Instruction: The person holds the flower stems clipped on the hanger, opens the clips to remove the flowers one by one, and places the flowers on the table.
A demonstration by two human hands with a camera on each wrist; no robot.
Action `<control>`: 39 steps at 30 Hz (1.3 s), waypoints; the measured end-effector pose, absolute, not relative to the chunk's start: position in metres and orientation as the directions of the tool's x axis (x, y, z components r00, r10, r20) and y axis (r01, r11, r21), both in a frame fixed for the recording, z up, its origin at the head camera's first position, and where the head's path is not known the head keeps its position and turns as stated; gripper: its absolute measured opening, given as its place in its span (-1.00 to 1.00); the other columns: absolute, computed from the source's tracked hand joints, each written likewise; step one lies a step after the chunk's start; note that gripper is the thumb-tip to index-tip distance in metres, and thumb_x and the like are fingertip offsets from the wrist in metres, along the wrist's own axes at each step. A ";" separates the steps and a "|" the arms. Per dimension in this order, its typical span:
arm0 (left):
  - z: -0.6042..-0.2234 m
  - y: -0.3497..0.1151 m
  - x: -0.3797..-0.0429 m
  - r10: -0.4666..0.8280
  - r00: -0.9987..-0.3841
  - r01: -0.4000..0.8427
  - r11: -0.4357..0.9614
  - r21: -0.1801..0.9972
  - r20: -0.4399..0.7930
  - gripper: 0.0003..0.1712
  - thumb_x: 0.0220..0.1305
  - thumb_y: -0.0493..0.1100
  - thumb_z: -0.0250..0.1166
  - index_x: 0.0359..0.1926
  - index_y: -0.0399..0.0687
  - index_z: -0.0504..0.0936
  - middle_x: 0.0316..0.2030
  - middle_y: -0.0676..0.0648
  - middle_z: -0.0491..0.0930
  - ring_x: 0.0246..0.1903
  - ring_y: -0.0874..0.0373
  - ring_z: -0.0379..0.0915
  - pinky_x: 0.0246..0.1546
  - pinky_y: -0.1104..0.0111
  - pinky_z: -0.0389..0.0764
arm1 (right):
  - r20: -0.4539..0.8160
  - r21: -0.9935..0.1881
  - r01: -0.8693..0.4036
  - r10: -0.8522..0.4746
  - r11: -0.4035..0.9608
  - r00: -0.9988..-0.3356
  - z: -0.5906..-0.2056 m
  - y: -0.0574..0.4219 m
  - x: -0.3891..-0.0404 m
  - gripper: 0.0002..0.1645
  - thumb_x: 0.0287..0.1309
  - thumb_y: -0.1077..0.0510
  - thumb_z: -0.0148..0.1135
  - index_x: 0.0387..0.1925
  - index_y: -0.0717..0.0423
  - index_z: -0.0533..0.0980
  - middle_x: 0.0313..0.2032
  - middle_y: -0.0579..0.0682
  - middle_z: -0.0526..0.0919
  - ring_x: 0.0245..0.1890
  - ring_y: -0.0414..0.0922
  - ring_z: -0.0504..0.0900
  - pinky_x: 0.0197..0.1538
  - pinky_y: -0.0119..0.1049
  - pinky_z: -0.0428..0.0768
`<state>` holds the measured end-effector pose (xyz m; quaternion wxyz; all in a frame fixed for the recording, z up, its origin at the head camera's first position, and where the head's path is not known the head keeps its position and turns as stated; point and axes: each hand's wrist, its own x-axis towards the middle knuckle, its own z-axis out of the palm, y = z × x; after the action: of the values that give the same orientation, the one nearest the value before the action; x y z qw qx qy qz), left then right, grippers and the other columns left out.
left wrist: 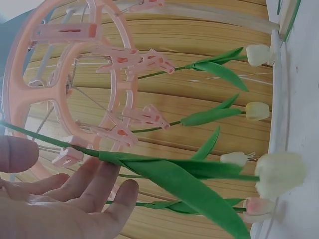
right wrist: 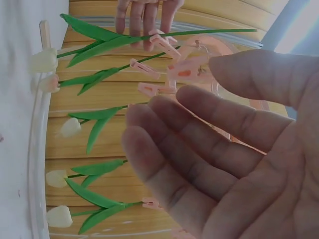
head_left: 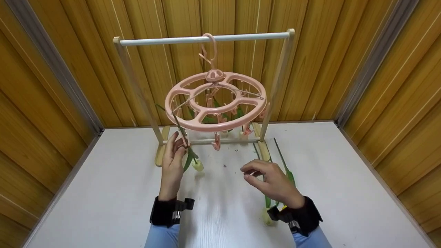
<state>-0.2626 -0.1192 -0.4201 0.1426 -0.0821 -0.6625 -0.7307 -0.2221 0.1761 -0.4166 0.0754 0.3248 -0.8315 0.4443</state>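
Observation:
A round pink clip hanger (head_left: 217, 127) hangs by its hook from a rack's bar. My left hand (head_left: 172, 165) is at its left side, fingers against the stem of a white artificial tulip (left wrist: 281, 174). That tulip hangs flower down from a pink clip (left wrist: 68, 155), and my thumb stands apart from the stem. Several more tulips hang from clips further round, among them a pink one (left wrist: 256, 206) and a pale yellow one (left wrist: 257, 111). My right hand (head_left: 274, 179) is raised at the right with loosely bent fingers and an empty palm.
The rack has a white top bar (head_left: 165, 40), wooden posts and wooden feet (head_left: 160, 155). More tulips lie on the white table (head_left: 113, 193) under and beside my right hand, one with a pale flower (head_left: 267, 217). Wood-patterned walls (head_left: 51, 69) close in the table.

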 end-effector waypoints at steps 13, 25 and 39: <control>-0.412 -0.112 -0.254 -0.031 -0.945 0.328 -0.066 0.942 0.327 -0.35 0.62 -0.33 -0.09 0.63 -0.12 0.04 0.08 -0.32 0.51 0.00 -0.03 0.62 0.13 0.29 0.58 | 0.472 -0.683 -0.648 -0.473 0.338 -0.744 -0.420 0.152 -0.227 -0.83 0.39 0.26 0.28 -0.04 0.15 0.68 -0.08 -0.02 0.75 -0.08 -0.08 0.72 -0.02 -0.21 0.71; -0.408 -0.103 -0.248 0.054 -0.926 0.368 -0.086 0.926 0.373 -0.39 0.58 -0.36 0.01 0.56 -0.17 0.16 -0.06 -0.34 0.58 -0.14 -0.13 0.67 0.00 0.21 0.68 | 0.545 -0.685 -0.666 -0.399 0.295 -0.738 -0.430 0.129 -0.228 -0.79 0.40 0.28 0.26 0.01 0.18 0.65 -0.03 0.10 0.73 -0.08 0.00 0.73 -0.03 -0.14 0.72; -0.408 -0.093 -0.239 0.086 -0.912 0.388 -0.133 0.912 0.401 -0.51 0.53 -0.34 0.15 0.37 -0.31 0.24 -0.02 -0.29 0.50 -0.23 0.08 0.64 -0.16 0.27 0.68 | 0.555 -0.733 -0.642 -0.349 0.224 -0.755 -0.439 0.101 -0.225 -0.61 0.42 0.23 0.27 0.20 0.28 0.55 0.08 0.20 0.69 -0.02 0.11 0.73 0.01 -0.05 0.70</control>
<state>-0.2388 -0.0930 -0.4083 0.1033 -0.1824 -0.6504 -0.7301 -0.2254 0.1012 -0.4394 0.1375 0.3215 -0.7703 0.5333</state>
